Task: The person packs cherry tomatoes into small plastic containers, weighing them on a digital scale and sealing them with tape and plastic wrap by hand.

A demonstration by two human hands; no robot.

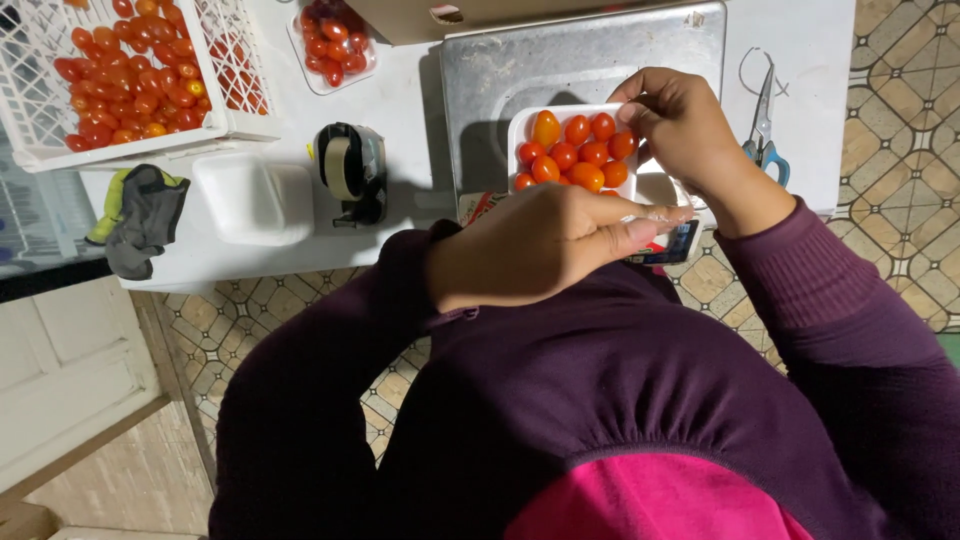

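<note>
Tomato tray — both hands at its near and right edges.

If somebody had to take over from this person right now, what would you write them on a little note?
Left hand: over the near edge of the white tray of tomatoes, thumb and fingers pinching what looks like clear film; the grip looks shut.
Right hand: at the tray's far right corner, fingers pinched there.
The tray sits on a metal scale platform and is full of red and orange tomatoes.
Nearby: crate of tomatoes, another filled tray, empty white tray, tape dispenser, scissors.
Done: tray filled. Left: whether it is fully wrapped cannot be told.
</note>
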